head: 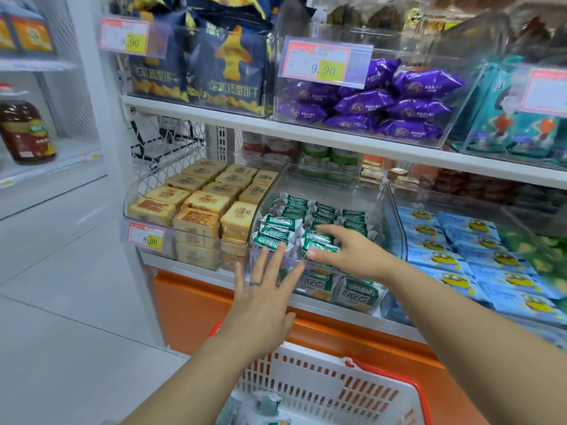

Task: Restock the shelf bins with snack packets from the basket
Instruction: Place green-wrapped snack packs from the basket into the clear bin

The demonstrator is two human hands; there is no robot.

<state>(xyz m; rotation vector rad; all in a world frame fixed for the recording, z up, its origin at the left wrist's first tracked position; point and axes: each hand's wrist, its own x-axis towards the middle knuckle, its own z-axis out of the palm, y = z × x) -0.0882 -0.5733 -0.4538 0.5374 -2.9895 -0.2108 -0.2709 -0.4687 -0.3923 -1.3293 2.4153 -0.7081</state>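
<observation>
The left hand [260, 299] hovers spread open before the clear bin [395, 228] while the right hand [352, 253] pinches a green packet [320, 246] atop the heap, where a careless release could spill packets over the low front lip.

Only the prices read clearly: blue-bag bin tag [124, 36] at 11 o'clock says 9.90, purple-packet bin tag [325, 62] at 12 o'clock also 9.90, and yellow-packet bin tag [146, 236] at 9 o'clock says 8.00. Lettering on the blue bags [227, 65] and green packets [277, 223] is too blurry for me, same with the right-edge tag [549, 90] at 2 o'clock.
</observation>
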